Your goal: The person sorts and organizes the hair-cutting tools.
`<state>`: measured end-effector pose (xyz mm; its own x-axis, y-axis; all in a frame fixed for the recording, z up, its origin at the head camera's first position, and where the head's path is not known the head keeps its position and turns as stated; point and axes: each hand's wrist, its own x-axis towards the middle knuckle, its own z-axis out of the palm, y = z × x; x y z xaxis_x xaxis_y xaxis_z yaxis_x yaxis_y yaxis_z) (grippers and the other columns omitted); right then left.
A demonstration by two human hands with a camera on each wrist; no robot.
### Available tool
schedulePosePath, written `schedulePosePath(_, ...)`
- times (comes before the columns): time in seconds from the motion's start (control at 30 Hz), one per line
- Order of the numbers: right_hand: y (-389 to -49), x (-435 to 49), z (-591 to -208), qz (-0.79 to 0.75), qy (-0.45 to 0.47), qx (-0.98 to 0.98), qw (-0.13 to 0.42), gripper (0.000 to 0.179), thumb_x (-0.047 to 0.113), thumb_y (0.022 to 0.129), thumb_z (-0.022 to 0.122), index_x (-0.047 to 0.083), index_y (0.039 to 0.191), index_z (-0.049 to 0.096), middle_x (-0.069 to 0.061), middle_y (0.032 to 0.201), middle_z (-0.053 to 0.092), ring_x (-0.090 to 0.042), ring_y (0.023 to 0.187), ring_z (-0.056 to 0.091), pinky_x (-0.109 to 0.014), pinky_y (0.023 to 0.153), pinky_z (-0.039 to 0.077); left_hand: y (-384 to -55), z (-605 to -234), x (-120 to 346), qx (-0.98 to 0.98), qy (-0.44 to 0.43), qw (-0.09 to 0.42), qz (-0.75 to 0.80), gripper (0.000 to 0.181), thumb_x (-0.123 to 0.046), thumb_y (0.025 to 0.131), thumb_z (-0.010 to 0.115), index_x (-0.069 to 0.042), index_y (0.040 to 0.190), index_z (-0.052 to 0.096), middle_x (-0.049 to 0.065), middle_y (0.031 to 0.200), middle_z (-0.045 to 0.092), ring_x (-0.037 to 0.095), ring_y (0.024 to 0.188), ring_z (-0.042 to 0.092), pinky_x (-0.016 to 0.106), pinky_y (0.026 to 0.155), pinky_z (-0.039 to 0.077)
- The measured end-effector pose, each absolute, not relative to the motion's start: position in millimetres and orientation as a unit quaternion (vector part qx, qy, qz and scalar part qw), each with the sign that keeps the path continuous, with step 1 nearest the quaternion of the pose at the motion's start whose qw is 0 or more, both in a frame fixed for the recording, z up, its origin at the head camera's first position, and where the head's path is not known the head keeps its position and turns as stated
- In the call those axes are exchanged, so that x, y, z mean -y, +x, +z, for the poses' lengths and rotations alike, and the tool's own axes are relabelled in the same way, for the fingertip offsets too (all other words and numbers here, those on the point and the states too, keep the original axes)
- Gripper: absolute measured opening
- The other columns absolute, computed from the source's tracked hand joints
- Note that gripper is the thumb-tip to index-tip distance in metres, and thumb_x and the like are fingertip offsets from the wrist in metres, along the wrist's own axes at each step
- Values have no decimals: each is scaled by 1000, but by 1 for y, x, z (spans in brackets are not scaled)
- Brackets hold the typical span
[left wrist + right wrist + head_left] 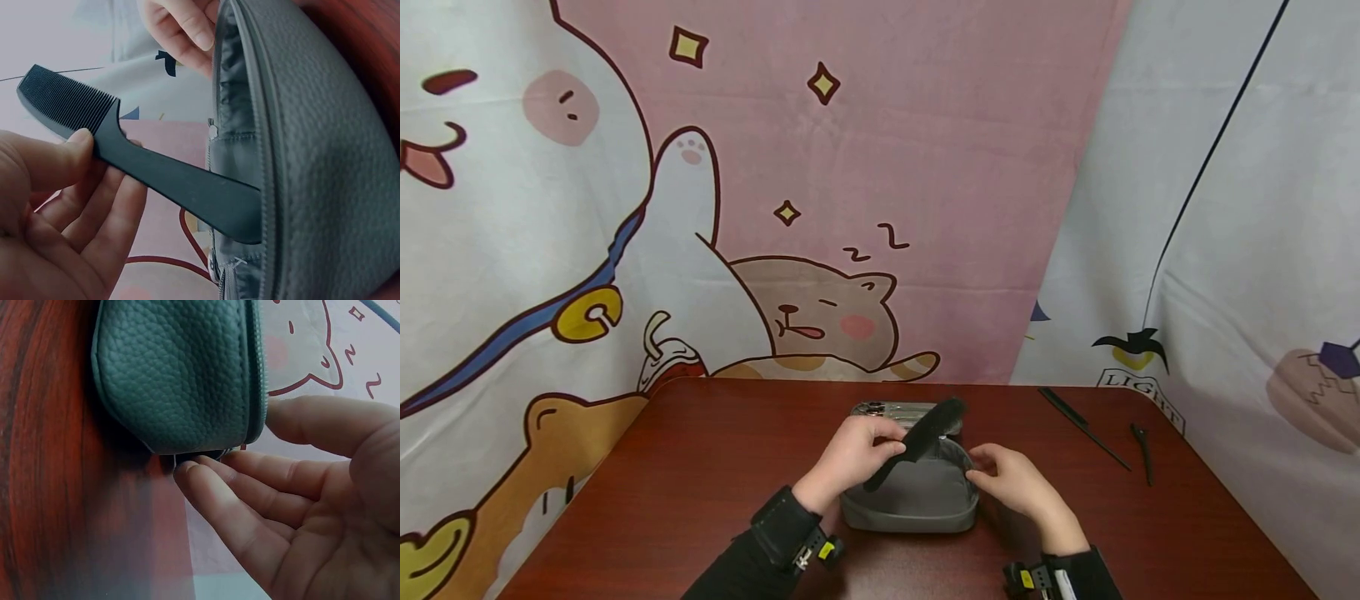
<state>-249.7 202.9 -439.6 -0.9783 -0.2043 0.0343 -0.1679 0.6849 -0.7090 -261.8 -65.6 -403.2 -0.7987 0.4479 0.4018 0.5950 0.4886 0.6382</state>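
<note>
The black comb [934,429] is in my left hand [850,454], above the mouth of the grey bag [910,522], tilted, with its toothed end up toward the back edge of the tabletop and its handle slanting down. I pinch it where the teeth meet the handle, my thumb on one side and my fingers closed against the other, with no gap left between them and the comb. Seen from my left wrist, the end of the handle dips behind the bag's zipped rim, against the grey lining. My right hand [1018,482] is at the side of the bag nearer the tabletop's right edge, thumb and bent fingers drawn close together, pinching the rim. The bag sits unzipped on the brown tabletop [700,492], around its middle from side to side. Against its far side lies something clear and shiny [880,408], too small to make out. Farther right, a thin-tailed black comb [1067,408] lies slantwise, its thick end at the tabletop's back edge near the right corner, and a small dark clip [1142,450] lies just beside it, closer to the right edge. Behind the tabletop hangs a cartoon-printed cloth [925,167].
</note>
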Motion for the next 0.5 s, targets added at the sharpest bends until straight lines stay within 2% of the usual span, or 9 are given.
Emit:
schedulePosePath(0.17,-250,-203,-441,-387,-102,-916,27,24,8,89,71,0,112,67,-4,97,67,-24,89,64,-40,71,53,-265,-408,68,867,-312,63,-382,11,-5,89,72,-10,97,78,1,95,73,14,86,66,29,76,53)
schedulePosePath(0.5,-252,-208,-443,-402,-118,-907,46,23,6,91,68,-2,112,66,-7,99,66,-23,86,64,-37,67,52,-269,-412,68,880,-341,30,-330,10,-4,88,73,-6,96,78,2,94,74,16,89,67,28,75,54)
